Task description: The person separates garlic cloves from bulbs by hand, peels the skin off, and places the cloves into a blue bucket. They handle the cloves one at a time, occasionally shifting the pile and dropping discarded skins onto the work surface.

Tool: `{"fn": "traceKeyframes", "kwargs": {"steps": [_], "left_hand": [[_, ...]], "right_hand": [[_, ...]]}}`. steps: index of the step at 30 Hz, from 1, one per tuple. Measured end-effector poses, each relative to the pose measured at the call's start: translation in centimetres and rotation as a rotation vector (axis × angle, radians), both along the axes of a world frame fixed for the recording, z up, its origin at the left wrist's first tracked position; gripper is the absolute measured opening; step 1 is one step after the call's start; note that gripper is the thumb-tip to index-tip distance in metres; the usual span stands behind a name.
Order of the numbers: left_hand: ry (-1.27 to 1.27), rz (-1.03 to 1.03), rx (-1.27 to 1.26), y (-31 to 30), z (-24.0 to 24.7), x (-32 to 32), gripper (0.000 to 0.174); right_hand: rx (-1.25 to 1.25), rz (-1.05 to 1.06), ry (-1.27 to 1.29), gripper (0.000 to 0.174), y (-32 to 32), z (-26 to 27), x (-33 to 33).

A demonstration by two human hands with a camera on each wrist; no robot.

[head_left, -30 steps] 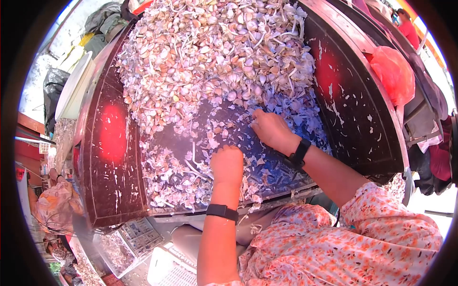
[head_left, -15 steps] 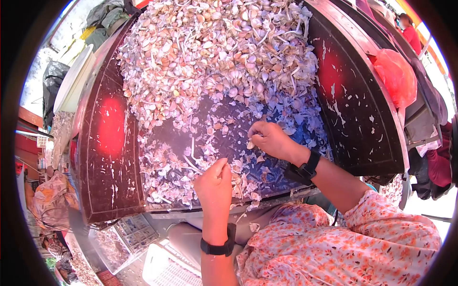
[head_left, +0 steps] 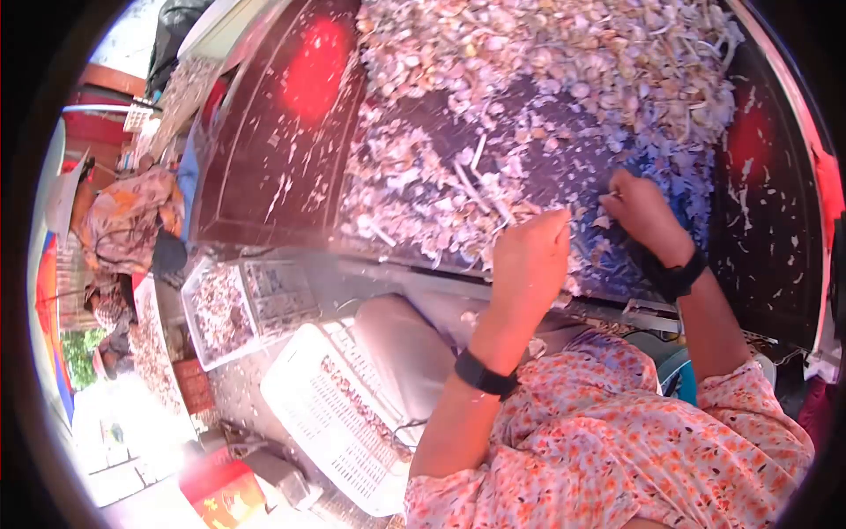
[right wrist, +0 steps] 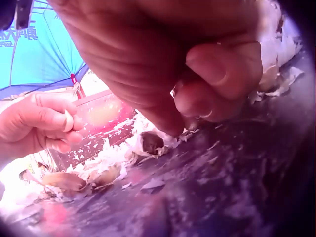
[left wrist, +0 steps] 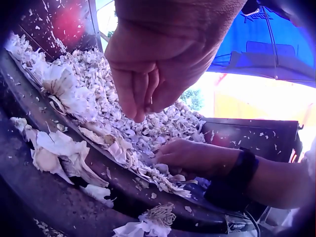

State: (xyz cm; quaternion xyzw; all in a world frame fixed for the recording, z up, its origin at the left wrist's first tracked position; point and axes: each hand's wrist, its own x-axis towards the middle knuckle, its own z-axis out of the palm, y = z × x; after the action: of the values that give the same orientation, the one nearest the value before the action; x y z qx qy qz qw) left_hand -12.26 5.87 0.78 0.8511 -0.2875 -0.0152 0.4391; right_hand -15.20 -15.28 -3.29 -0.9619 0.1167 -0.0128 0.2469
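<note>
In the head view, the left hand (head_left: 533, 264) hovers at the pile's near edge, fingers curled, thumb against them. The right wrist view shows a small pale piece (right wrist: 68, 121), apparently a garlic clove, pinched in that hand. To its right, the right hand (head_left: 648, 212) is low over the dark tray surface, fingers curled; a pale garlic piece (head_left: 601, 222) shows at its fingertips. Close up, the right hand (right wrist: 197, 74) partly hides what it pinches; a brownish clove (right wrist: 150, 143) lies below. Garlic cloves and skins (head_left: 564, 53) cover the far part of the tray.
Dark side walls (head_left: 282, 167) flank the pile. Skins lie along the near edge. Below left stand a white basket (head_left: 339, 423) and a clear bin (head_left: 220, 309) of garlic. A red bag (head_left: 828, 189) hangs at right.
The head view has turned, so the tray appears higher and further right. The right hand has drawn nearer the body, a pale piece moving with it; the left hand has lifted off the skins.
</note>
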Motion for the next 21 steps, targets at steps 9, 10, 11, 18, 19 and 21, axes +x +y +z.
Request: {"fn": "traceKeyframes", "kwargs": {"steps": [9,10,11,18,19,21], "left_hand": [[-0.064,0.006,-0.173,-0.1,1.2,-2.0,0.015],[-0.072,0.006,-0.198,-0.3,1.5,-2.4,0.016],[-0.044,-0.031,-0.207,-0.4,1.6,-2.9,0.017],[0.061,0.048,-0.128,0.9,1.4,-2.2,0.024],[0.158,0.068,-0.171,1.3,1.4,-2.2,0.027],[0.213,0.077,-0.179,1.8,1.4,-2.2,0.027]], "right_hand": [[1.405,-0.344,0.103,0.015,3.1,4.9,-2.1],[1.549,-0.359,0.107,0.019,4.3,5.1,-2.3],[1.674,-0.352,0.152,0.022,4.8,5.0,-2.7],[2.355,-0.209,0.283,0.033,7.3,2.3,-2.4],[2.289,-0.282,0.302,0.034,7.5,3.3,-2.4],[2.208,-0.337,0.324,0.037,7.6,3.8,-2.3]]}}
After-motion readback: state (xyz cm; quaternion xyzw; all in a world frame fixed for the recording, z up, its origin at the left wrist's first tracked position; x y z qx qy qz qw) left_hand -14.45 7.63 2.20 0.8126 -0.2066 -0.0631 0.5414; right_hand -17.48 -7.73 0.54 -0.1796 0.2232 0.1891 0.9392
